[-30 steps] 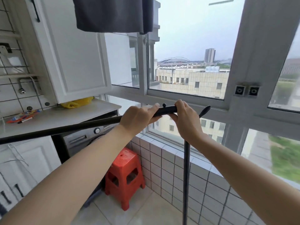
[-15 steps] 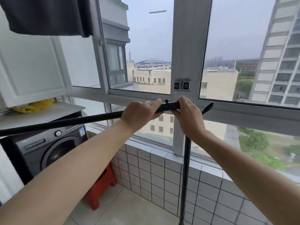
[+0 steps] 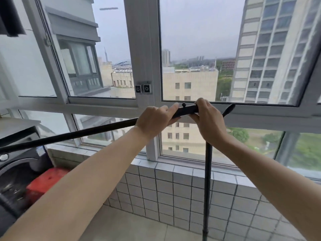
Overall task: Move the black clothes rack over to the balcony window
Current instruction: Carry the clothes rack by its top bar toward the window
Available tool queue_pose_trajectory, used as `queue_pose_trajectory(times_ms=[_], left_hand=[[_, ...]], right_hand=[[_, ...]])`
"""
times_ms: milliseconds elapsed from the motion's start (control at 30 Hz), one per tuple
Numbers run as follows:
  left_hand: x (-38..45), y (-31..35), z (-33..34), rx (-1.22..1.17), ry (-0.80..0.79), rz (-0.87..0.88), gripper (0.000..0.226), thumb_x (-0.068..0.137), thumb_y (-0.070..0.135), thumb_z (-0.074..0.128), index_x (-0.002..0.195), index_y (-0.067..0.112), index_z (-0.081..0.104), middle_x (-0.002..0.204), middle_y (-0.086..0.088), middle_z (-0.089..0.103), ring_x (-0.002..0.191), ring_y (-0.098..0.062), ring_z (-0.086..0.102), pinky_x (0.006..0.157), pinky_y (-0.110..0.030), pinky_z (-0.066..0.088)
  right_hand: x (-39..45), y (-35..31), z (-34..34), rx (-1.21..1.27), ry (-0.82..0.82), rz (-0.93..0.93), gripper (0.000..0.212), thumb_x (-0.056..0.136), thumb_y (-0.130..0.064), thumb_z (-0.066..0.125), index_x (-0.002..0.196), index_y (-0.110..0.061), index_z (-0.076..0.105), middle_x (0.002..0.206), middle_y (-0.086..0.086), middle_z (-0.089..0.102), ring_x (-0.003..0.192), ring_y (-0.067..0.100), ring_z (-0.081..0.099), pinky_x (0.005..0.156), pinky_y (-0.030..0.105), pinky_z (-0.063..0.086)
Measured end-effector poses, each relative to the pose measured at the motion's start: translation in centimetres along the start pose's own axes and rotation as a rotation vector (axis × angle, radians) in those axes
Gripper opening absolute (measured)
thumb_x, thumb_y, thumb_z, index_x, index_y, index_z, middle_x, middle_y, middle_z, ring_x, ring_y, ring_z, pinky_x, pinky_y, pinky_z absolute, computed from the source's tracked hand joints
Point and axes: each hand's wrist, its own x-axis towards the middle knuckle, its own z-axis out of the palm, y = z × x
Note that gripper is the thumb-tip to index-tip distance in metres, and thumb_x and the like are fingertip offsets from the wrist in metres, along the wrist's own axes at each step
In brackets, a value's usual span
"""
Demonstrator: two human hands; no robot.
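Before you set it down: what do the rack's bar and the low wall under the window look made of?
Clothes rack: thin black tube, matte, probably painted metal; its narrow straight upright suggests so, though plastic can't be ruled out. Low wall: small square pale ceramic tiles, slightly glossy, with dark grout lines.

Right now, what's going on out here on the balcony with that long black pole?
A person is holding a black clothes rack by its top bar, the left hand and right hand gripping it side by side near the corner where the upright post goes down toward the floor. The rack stands close to the balcony window, just in front of the tiled ledge. A washing machine and a red stool sit off to the left.
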Motion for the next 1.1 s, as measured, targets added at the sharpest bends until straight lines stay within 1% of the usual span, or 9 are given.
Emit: queue_pose_trajectory(times_ms=[100, 167, 233, 300, 533, 700, 933, 1000, 1100], left_hand=[[2.4, 1.9, 1.4, 0.007, 0.028, 0.024, 0.043, 0.094, 0.039, 0.050, 0.117, 0.005, 0.060, 0.057, -0.010, 0.064, 0.041, -0.027, 0.058, 0.040, -0.036, 0.054], [4.1, 3.4, 2.3, -0.013, 0.038, 0.039, 0.044, 0.095, 0.040, 0.047, 0.118, 0.005, 0.059, 0.059, -0.009, 0.065, 0.042, -0.026, 0.059, 0.041, -0.036, 0.054], [5.7, 4.7, 3.1, -0.033, 0.059, 0.063, 0.041, 0.094, 0.038, 0.051, 0.117, 0.004, 0.059, 0.059, -0.010, 0.067, 0.043, -0.027, 0.060, 0.040, -0.036, 0.054], [7.2, 6.4, 3.8, -0.035, 0.071, 0.080, 0.039, 0.092, 0.035, 0.057, 0.114, 0.004, 0.061, 0.055, -0.009, 0.065, 0.039, -0.026, 0.058, 0.038, -0.034, 0.053], [13.6, 13.4, 7.2, -0.053, 0.069, 0.102, 0.037, 0.091, 0.033, 0.059, 0.112, 0.002, 0.061, 0.053, -0.009, 0.062, 0.034, -0.024, 0.053, 0.034, -0.032, 0.051], [17.9, 18.9, 10.3, -0.011, 0.057, 0.087, 0.037, 0.091, 0.034, 0.059, 0.109, 0.001, 0.062, 0.050, -0.009, 0.061, 0.033, -0.025, 0.053, 0.034, -0.032, 0.051], [24.0, 25.4, 14.5, -0.009, 0.071, 0.079, 0.039, 0.093, 0.036, 0.053, 0.113, 0.003, 0.060, 0.053, -0.010, 0.061, 0.034, -0.025, 0.053, 0.035, -0.032, 0.051], [25.3, 26.5, 15.3, -0.001, 0.068, 0.084, 0.038, 0.092, 0.035, 0.056, 0.112, 0.003, 0.061, 0.052, -0.009, 0.061, 0.033, -0.024, 0.052, 0.035, -0.029, 0.049], [27.2, 28.1, 16.4, 0.010, 0.048, 0.085, 0.038, 0.089, 0.034, 0.062, 0.109, 0.003, 0.063, 0.048, -0.007, 0.059, 0.031, -0.022, 0.049, 0.033, -0.024, 0.042]], right_hand=[[-0.1, 2.8, -1.9, -0.047, 0.010, 0.009, 0.024, 0.090, -0.022, 0.063, 0.090, -0.005, 0.047, 0.081, 0.010, 0.058, 0.065, 0.025, 0.046, 0.056, 0.035, 0.037], [-0.3, 4.6, -3.3, -0.071, 0.032, 0.012, 0.023, 0.090, -0.023, 0.063, 0.091, -0.005, 0.047, 0.079, 0.005, 0.053, 0.064, 0.023, 0.045, 0.056, 0.034, 0.037], [-0.5, 6.5, -4.5, -0.092, 0.047, 0.019, 0.023, 0.090, -0.023, 0.062, 0.090, -0.006, 0.047, 0.078, 0.000, 0.048, 0.063, 0.022, 0.044, 0.056, 0.033, 0.035], [-0.7, 8.5, -5.7, -0.115, 0.046, 0.029, 0.023, 0.090, -0.023, 0.062, 0.088, -0.007, 0.046, 0.077, 0.000, 0.047, 0.062, 0.022, 0.044, 0.055, 0.032, 0.035], [-1.2, 17.4, -10.5, -0.156, 0.046, 0.035, 0.022, 0.090, -0.023, 0.062, 0.088, -0.007, 0.046, 0.076, 0.000, 0.048, 0.060, 0.020, 0.045, 0.055, 0.032, 0.035], [-1.5, 24.6, -13.3, -0.118, 0.020, 0.018, 0.021, 0.090, -0.021, 0.062, 0.088, -0.008, 0.046, 0.077, -0.001, 0.048, 0.061, 0.020, 0.046, 0.055, 0.033, 0.039], [-1.3, 33.9, -16.8, -0.103, 0.015, 0.025, 0.021, 0.090, -0.023, 0.062, 0.089, -0.009, 0.047, 0.077, -0.002, 0.049, 0.061, 0.017, 0.048, 0.055, 0.033, 0.041], [-1.1, 35.9, -17.4, -0.097, 0.003, 0.015, 0.023, 0.090, -0.026, 0.061, 0.088, -0.010, 0.045, 0.077, -0.002, 0.050, 0.060, 0.017, 0.048, 0.055, 0.035, 0.045], [-0.7, 38.6, -18.1, -0.085, -0.027, 0.019, 0.025, 0.091, -0.030, 0.060, 0.088, -0.009, 0.045, 0.078, 0.003, 0.054, 0.061, 0.021, 0.051, 0.056, 0.039, 0.049]])
